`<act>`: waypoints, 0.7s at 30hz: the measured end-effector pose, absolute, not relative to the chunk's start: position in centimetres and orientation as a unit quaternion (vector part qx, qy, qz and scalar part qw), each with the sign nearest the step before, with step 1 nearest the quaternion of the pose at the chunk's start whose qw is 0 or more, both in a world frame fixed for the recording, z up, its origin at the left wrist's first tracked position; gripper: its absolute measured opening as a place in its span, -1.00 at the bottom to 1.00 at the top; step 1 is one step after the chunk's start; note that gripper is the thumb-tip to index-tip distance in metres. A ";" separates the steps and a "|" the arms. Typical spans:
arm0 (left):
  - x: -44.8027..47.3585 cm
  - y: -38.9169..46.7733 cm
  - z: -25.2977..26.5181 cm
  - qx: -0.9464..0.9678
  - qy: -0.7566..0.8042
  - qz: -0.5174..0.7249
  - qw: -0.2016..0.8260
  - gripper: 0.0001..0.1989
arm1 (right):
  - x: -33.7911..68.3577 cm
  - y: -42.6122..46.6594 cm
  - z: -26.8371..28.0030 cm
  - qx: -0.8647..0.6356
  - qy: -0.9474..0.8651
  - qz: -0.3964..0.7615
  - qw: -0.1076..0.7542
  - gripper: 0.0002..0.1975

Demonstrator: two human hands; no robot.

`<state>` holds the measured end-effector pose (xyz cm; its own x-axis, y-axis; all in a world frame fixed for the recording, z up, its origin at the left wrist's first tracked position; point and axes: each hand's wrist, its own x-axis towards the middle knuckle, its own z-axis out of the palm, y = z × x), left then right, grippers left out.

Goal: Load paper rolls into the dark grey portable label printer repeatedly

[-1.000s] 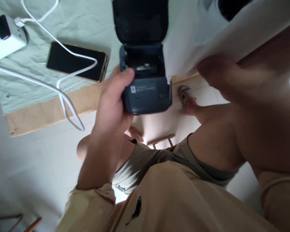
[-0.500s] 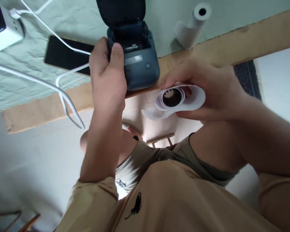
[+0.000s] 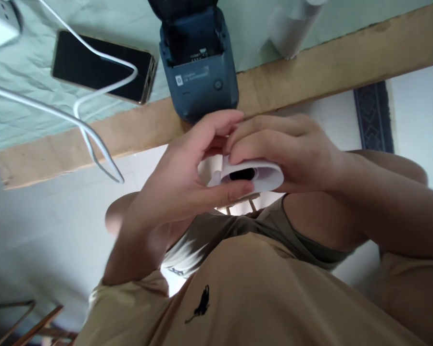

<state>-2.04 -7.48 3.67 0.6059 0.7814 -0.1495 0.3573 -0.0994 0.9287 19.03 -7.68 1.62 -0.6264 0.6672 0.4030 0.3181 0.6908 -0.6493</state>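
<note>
Between both hands, just off the table edge, is a roll of white paper point(image 3: 269, 179) with a dark hollow core and a loose outer layer. My left hand point(image 3: 191, 173) curls around its left side, the thumb lying across the roll's near end. From the right, my right hand point(image 3: 288, 149) wraps its fingers over the top of the same roll. Beyond them stands a dark blue label printer point(image 3: 204, 84) with its lid raised and its paper bay showing; neither hand grips it.
A second white paper roll point(image 3: 292, 29) stands on the green cloth at the right. A phone point(image 3: 101, 65) lies left of the printer, with a white cable point(image 3: 94, 140) across it and hanging over the wooden table edge point(image 3: 328, 57). A white power strip point(image 3: 0, 24) is at the upper left.
My left hand has let go of the printer and come down to the paper roll. The roll has tilted and shifted slightly lower in my right hand. The printer stays on the table with its lid up.
</note>
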 end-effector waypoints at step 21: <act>-3.9 -10.2 -2.4 0.806 0.365 0.126 0.450 -0.27 | 17.6 -10.7 -3.5 -0.489 -0.677 0.537 0.117 -0.36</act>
<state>-3.91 -10.22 -2.44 0.7019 0.7012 -0.1249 0.4744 -0.3296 0.8163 17.60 -10.69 -3.45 -0.4939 0.7884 -0.3668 0.5358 -0.0563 -0.8425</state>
